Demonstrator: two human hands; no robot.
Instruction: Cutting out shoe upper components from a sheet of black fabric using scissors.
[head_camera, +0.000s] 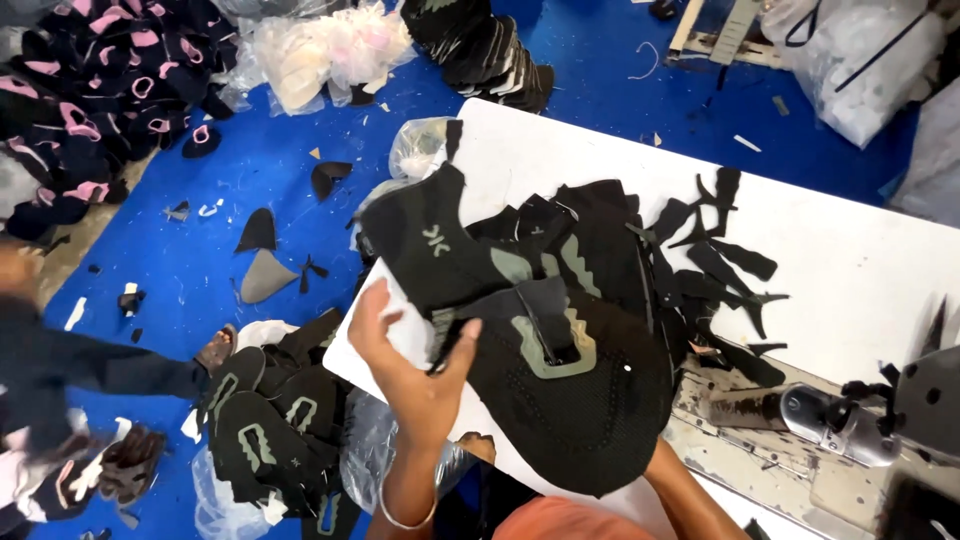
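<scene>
A black knit shoe upper (560, 380) with grey-green trim lies spread over the white table's near edge, one flap lifted; more black uppers (590, 250) are heaped just behind it

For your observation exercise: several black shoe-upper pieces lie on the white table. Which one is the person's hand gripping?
The large mesh upper with the grey-green eyelet panel, nearest the person; the left hand pinches its edge, while the others lie untouched behind it.
</scene>
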